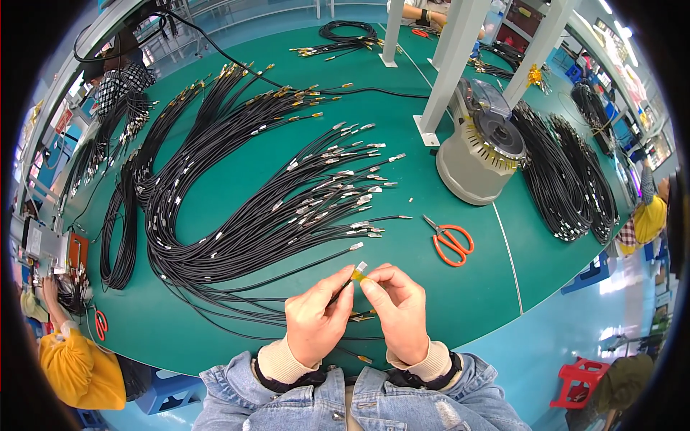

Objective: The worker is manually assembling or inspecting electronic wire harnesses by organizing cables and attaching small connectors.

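Close in front of my body, my left hand (315, 316) pinches a black cable near its end. A white label tab sticks up there, and a piece of yellow tape (357, 276) sits at the same spot. Thumb and forefinger of my right hand (399, 309) press on that yellow tape from the right side. More loose cable ends with yellow tips lie below and between my hands. A large bundle of black cables (162, 205) curves across the green table to my left, its silver and white-labelled ends fanned out just beyond my hands.
Orange-handled snips (453, 244) lie right of my hands. A round tape dispenser (478, 154) with yellow strips stands beyond, beside grey posts (449, 79). Coiled cables (553, 179) lie far right, another coil (348, 36) at the back. People work around the green table (402, 172).
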